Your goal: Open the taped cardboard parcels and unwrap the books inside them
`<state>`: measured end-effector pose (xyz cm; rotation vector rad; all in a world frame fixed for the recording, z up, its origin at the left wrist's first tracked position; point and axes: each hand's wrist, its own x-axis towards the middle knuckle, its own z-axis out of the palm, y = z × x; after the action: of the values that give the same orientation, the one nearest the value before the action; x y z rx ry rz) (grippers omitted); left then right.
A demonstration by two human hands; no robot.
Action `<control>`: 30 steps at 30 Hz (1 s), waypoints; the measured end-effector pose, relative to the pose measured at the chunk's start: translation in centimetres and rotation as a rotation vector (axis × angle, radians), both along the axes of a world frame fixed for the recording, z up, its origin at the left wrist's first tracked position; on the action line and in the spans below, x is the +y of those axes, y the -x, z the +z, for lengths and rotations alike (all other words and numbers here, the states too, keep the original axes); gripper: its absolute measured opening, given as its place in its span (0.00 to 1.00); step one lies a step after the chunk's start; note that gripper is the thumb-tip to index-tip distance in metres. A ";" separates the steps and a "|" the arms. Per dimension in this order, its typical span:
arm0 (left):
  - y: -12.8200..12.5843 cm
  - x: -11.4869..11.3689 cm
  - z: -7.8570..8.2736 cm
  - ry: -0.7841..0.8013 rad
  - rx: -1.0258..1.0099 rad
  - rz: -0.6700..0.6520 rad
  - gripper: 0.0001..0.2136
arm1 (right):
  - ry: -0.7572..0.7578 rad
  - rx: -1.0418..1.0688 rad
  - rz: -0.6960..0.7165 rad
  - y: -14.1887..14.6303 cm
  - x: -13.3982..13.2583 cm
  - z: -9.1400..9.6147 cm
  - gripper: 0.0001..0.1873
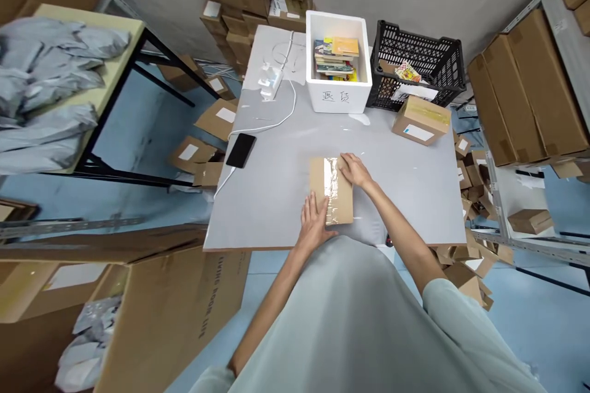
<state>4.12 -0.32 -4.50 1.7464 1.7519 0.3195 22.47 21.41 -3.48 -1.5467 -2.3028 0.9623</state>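
A flat brown cardboard box (345, 207) with a shiny strip of clear tape (330, 178) down its top lies near the front edge of the grey table. My left hand (314, 221) rests at the box's lower left, fingers stretched out and slightly apart, touching its edge. At the upper right side of the box, my right hand (354, 169) lies with extended fingers on the cardboard. Neither hand is wrapped around the box. The box's underside is hidden.
On the table (276, 196) are a black phone (241, 150), a white power strip (271, 82) with cable, a white foam bin (338, 95) of books, a black crate (417, 43) and a taped carton (421, 121). A large open box (184, 313) stands at lower left.
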 end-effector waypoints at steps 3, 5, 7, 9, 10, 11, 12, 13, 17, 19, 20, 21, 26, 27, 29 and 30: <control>2.4 -0.9 -0.4 -0.018 -0.034 0.008 0.50 | -0.009 -0.058 -0.083 -0.7 -1.7 0.6 0.30; 4.2 -0.7 -0.6 -0.038 -0.047 0.046 0.47 | -0.017 -0.089 -0.178 -2.1 -3.8 1.0 0.29; 5.8 -0.2 -0.7 -0.074 -0.081 0.079 0.42 | -0.021 -0.113 -0.294 -4.0 -6.7 1.3 0.28; 7.1 0.7 -0.9 -0.115 -0.139 0.129 0.37 | -0.010 -0.121 -0.411 -5.9 -10.4 1.6 0.26; 7.6 1.3 -1.1 -0.124 -0.173 0.165 0.35 | 0.000 -0.117 -0.467 -6.6 -12.4 1.6 0.24; 8.0 1.8 -1.2 -0.121 -0.210 0.206 0.34 | 0.013 -0.101 -0.519 -7.2 -14.5 1.6 0.23; 8.2 2.5 -1.4 -0.108 -0.248 0.245 0.33 | 0.035 -0.072 -0.564 -7.6 -16.5 1.6 0.21; 8.3 3.1 -1.5 -0.090 -0.283 0.273 0.31 | 0.063 -0.037 -0.603 -7.8 -18.4 1.6 0.20; 8.2 4.9 -1.9 -0.057 -0.359 0.249 0.25 | 0.170 0.095 -0.734 -7.3 -23.8 1.3 0.17; 8.2 5.1 -1.8 -0.077 -0.360 0.225 0.23 | 0.185 0.120 -0.795 -6.9 -24.7 1.2 0.16; 8.3 5.1 -1.6 -0.085 -0.359 0.224 0.23 | 0.185 0.126 -0.818 -6.8 -24.8 1.2 0.16; 8.4 5.0 -1.5 -0.089 -0.355 0.229 0.22 | 0.184 0.131 -0.832 -6.8 -24.6 1.2 0.15; 8.4 3.2 -0.8 -0.027 -0.311 0.319 0.18 | 0.167 0.119 -0.791 -7.3 -22.6 1.2 0.11; 8.2 2.7 -0.7 -0.020 -0.309 0.346 0.17 | 0.168 0.115 -0.783 -7.5 -22.2 1.2 0.10; 7.6 2.0 -0.4 -0.023 -0.317 0.407 0.16 | 0.171 0.118 -0.773 -7.8 -21.3 1.3 0.10; 7.2 1.7 -0.3 -0.026 -0.322 0.440 0.15 | 0.169 0.124 -0.766 -8.0 -20.9 1.3 0.11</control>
<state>-3.12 1.35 -4.79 1.2255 1.8748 0.7677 30.49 0.54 -2.17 -2.1094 -1.3581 0.9906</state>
